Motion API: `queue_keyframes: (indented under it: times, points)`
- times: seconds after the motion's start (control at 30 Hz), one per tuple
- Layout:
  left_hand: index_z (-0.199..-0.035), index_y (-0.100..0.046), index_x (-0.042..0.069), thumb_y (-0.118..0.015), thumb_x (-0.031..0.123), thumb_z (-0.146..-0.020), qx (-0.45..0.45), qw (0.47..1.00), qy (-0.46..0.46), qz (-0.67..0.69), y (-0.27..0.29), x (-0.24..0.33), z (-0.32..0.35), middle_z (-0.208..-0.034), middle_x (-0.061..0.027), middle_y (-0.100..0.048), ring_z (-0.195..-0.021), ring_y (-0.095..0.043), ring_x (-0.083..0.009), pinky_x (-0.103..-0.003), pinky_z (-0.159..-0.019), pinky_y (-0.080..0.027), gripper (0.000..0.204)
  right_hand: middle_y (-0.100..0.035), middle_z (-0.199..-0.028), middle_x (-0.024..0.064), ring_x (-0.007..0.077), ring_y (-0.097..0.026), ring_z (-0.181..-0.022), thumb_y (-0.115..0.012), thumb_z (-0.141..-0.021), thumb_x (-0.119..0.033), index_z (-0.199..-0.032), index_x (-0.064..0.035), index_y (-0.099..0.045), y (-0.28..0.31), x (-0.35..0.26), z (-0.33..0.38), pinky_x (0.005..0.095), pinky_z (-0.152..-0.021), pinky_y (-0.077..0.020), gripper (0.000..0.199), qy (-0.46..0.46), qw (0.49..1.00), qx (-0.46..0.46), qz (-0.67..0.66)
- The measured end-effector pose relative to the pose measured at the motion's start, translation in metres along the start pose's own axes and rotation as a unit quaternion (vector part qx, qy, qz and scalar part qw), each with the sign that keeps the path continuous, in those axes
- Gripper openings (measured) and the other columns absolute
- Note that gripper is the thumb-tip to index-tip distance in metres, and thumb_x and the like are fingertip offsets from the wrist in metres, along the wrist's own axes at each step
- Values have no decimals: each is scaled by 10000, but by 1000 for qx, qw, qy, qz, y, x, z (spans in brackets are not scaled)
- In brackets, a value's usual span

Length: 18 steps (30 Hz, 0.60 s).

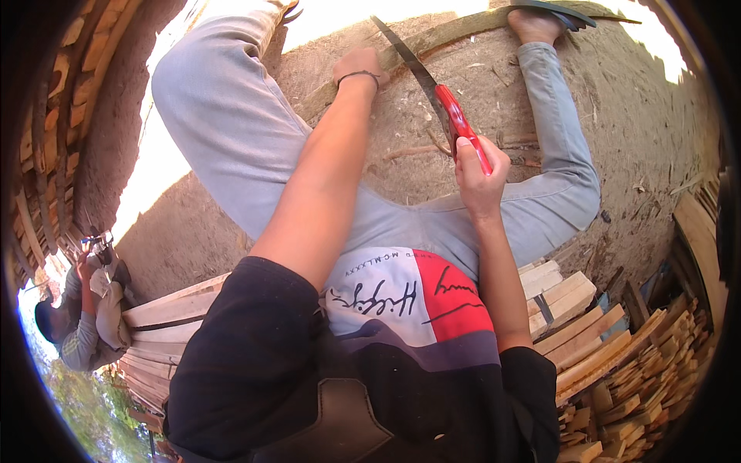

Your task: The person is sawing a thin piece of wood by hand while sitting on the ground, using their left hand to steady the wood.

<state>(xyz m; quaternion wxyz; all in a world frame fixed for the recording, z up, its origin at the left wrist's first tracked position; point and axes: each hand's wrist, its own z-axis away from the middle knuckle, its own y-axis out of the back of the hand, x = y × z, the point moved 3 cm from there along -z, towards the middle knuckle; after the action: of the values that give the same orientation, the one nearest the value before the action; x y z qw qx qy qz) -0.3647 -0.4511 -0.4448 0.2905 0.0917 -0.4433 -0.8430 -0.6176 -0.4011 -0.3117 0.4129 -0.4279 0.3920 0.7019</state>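
Observation:
In my right hand is a handsaw with a red handle, my fingers wrapped round the grip. Its long dark blade points away from me and to the left, crossing a long rough wooden pole. The pole lies slantwise on the dirt ground, from between my legs toward the far right. My left hand is closed on the pole, just left of the blade, with a dark band round the wrist. The fingers' undersides are hidden. At the far right, my sandalled foot is against the pole.
Stacked sawn planks are behind me on the left, and more timber on the right. Piled offcuts fill the lower right. Another person sits at the far left. Thin sticks litter the dirt ground.

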Motion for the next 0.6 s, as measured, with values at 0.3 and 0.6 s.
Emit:
queue_keyframes:
  times: [0.3,0.6]
  points:
    - [-1056,-745,100,-697,252,-816,-2,1000,23,6,-1,-3,0,-1092,-119,-728,-1021,-702,-282,-400,-854,-578,288,-447,-606,-33,43,-388,-592,-647,-925,-153,-699,-10,-544,28,-3,42,269,-504,-294,287,-6,1000,-4,8]
    - [-1069,-739,107,-740,267,-794,-14,1000,12,-4,3,1,5,-1102,-105,-727,-1010,-707,-264,-397,-844,-582,317,-431,-586,-27,50,-377,-576,-637,-933,-197,-680,-17,-525,8,0,4,280,-502,-295,330,-17,1000,1,-3]
